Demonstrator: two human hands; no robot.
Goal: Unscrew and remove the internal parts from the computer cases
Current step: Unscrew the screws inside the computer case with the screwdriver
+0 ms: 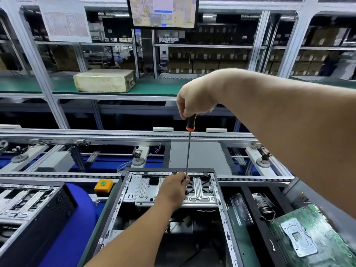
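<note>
An open computer case (123, 189) lies in front of me, with a silver metal drive bracket (200, 191) across its far end. My right hand (194, 99) grips the black and orange handle of a long screwdriver (188, 151) that stands almost upright over the bracket. My left hand (173, 187) pinches the lower end of the shaft, near the tip, and hides the spot where the tip meets the bracket. No screw is visible.
A second open case (34, 205) lies at the left. A green circuit board (312, 234) and loose parts sit at the right. A yellow button box (103, 185) stands beside the case. Conveyor rails (115, 135) run behind, with a beige box (105, 80) on the shelf.
</note>
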